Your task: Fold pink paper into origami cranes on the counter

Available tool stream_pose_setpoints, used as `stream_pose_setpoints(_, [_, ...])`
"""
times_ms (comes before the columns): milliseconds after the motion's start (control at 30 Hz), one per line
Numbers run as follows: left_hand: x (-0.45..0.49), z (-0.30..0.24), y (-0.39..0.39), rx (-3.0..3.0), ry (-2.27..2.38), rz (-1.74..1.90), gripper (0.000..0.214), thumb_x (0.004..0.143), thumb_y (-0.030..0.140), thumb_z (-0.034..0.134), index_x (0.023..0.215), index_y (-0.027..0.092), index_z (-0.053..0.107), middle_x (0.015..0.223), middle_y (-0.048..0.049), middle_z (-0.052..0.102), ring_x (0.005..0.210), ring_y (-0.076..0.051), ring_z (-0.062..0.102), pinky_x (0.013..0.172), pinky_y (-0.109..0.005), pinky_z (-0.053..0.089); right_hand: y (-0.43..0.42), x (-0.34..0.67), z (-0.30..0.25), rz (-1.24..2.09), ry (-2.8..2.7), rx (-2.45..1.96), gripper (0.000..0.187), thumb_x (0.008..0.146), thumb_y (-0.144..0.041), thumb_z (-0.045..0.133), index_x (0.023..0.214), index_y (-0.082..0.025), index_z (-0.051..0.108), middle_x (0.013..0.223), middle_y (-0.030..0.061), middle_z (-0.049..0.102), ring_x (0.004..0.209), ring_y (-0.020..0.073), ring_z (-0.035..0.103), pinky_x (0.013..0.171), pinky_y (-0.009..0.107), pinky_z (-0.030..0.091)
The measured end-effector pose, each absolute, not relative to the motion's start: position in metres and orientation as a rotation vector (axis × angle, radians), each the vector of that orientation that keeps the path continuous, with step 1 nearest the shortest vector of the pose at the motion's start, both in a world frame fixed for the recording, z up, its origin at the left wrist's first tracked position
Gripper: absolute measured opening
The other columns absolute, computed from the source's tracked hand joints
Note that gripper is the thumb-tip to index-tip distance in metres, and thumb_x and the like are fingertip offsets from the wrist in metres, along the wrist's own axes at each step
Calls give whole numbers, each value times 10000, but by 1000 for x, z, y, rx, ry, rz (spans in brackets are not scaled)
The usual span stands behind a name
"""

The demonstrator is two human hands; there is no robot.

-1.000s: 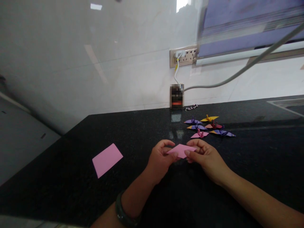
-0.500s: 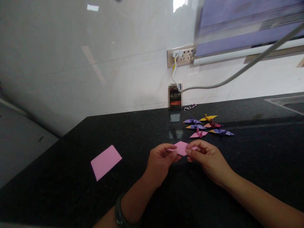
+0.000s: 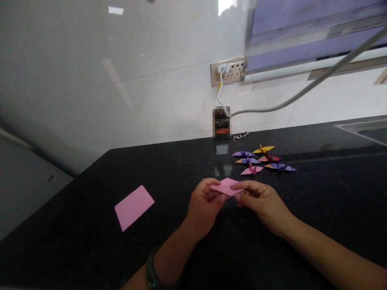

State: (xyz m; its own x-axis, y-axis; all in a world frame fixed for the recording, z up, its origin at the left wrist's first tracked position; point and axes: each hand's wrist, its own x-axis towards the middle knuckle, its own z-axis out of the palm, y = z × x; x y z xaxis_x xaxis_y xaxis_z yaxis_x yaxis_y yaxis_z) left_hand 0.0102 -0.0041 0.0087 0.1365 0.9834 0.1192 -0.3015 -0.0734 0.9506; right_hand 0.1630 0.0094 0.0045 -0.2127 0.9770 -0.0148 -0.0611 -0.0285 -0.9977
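Note:
A pink sheet of origami paper, folded into a flat diamond, is held between my two hands above the dark counter. My left hand pinches its left corner, thumb below and fingers behind. On the right side, my right hand has thumb and forefinger closed on the other corner, partly covering it. Several folded paper cranes in pink, purple, yellow and red stand just beyond my hands. Flat on the counter to the left lies another pink paper.
The black counter meets a pale tiled wall. Against the wall stands a small blurred-out box with a grey cable. A patterned strand lies beside it. Above is a wall socket with a plug in it.
My right forefinger has shifted left over the folded paper's upper face. The paper's left corner shows more now, and it tilts slightly. The cranes and the other pink paper have not moved.

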Motion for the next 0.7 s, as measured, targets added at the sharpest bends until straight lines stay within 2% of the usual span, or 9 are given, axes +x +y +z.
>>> stream_pose_setpoints(133, [10, 8, -5, 1147, 886, 1241, 147, 673, 127, 602, 812, 155, 563, 755, -20, 640, 724, -131, 596, 706, -261, 451, 9, 164, 5, 1437, -1281, -1050, 188, 654, -205, 621, 837, -161, 604, 583, -29, 537, 519, 77, 461, 488, 207, 326])
stream_pose_setpoints(367, [11, 6, -3, 1105, 970, 1302, 304, 638, 131, 637, 930, 175, 563, 769, -10, 638, 662, -116, 596, 644, -239, 469, 9, 162, 7, 1430, -1267, -1067, 196, 644, -164, 602, 840, -155, 606, 549, -38, 535, 505, 70, 456, 483, 199, 318])
stream_pose_setpoints(700, [13, 8, -6, 1086, 949, 1239, 191, 643, 118, 626, 830, 156, 623, 736, -24, 663, 694, -128, 609, 681, -249, 462, 10, 161, 10, 1435, -1263, -1082, 207, 636, -191, 610, 839, -152, 597, 575, -25, 564, 497, 74, 472, 470, 200, 332])
